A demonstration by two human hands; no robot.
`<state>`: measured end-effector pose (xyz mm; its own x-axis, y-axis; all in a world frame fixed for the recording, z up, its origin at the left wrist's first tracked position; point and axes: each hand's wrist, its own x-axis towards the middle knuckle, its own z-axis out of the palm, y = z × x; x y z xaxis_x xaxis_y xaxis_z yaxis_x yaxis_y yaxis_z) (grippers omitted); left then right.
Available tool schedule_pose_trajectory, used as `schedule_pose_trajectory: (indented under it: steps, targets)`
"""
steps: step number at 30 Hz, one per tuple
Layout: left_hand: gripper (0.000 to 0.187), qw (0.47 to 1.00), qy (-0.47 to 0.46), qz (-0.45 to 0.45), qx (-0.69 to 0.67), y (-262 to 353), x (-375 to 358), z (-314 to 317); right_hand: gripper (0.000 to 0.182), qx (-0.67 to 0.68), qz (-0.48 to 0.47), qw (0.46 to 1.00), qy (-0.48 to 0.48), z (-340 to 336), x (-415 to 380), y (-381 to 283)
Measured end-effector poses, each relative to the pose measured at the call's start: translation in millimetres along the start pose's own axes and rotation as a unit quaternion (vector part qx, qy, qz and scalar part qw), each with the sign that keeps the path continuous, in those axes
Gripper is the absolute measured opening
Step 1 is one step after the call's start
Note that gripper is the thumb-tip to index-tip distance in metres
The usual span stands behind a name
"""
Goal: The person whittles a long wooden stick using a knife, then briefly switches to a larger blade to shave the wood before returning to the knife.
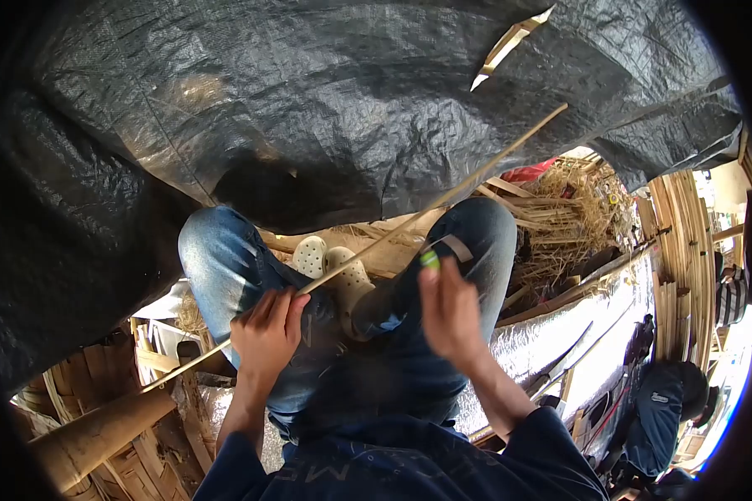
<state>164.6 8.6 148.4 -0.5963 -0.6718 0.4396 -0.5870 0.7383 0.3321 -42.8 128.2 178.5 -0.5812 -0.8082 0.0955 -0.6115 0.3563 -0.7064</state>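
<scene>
A long, thin bamboo strip (393, 232) slants across my lap, from the lower left up to the black sheeting. My left hand (267, 332) is closed around its lower part, above one knee. Over my other thigh, my right hand (453, 317) is closed on a small green-handled blade (429, 260). Its fingers are slightly blurred, and a short, flat greyish piece shows beside the green part. This hand is apart from the strip. Between my knees are my feet in pale clogs (347, 271).
Black plastic sheeting (309, 92) hangs in front, with a torn slit (510, 48). Shavings and split strips (572, 213) lie at right, beside silvery sheeting (602, 334) and upright bamboo slats (678, 242). A bamboo pole (100, 434) rests at lower left. Dark clothing (656, 417) shows at lower right.
</scene>
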Motion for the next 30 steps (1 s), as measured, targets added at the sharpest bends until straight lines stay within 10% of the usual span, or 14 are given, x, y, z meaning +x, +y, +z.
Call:
schedule_pose_trajectory:
  steps: [3,9,11,13,15,18,23,27,30]
  targets:
    - [0.016,0.999,0.025,-0.023,-0.009,0.9,1.1,0.1,0.023,0.089,-0.157,0.982,-0.058,24.2,-11.4,-17.4]
    - [0.017,0.998,0.058,-0.019,-0.008,-1.2,-1.7,1.7,0.022,0.058,-0.113,0.964,-0.233,22.6,-0.7,-24.5]
    - [0.017,0.998,0.067,-0.016,-0.014,-1.8,-0.2,2.0,0.021,-0.009,-0.192,0.973,-0.124,26.4,8.3,-14.8]
    - [0.016,0.998,0.055,-0.022,-0.006,-2.0,-0.1,0.7,0.023,0.032,-0.081,0.996,-0.009,14.4,32.9,0.9]
    - [0.016,0.998,0.055,-0.028,-0.009,-2.0,-0.4,0.6,0.025,0.035,0.029,0.998,-0.045,-6.2,43.1,-13.6]
    - [0.017,0.998,0.06,-0.019,-0.017,-0.3,2.4,5.6,0.031,-0.022,-0.216,0.966,-0.139,32.0,6.8,-24.3]
    - [0.018,0.999,0.048,-0.021,-0.014,-2.4,4.7,7.0,0.036,0.009,0.001,1.0,0.009,-7.6,55.3,-5.2]
    - [0.018,0.998,0.055,-0.009,-0.015,-5.4,11.9,12.3,0.04,0.0,-0.18,0.977,-0.117,32.6,19.5,-24.1]
    - [0.018,0.999,0.043,0.0,-0.014,-9.7,16.3,12.4,0.041,-0.035,-0.094,0.994,-0.033,11.6,50.9,1.9]
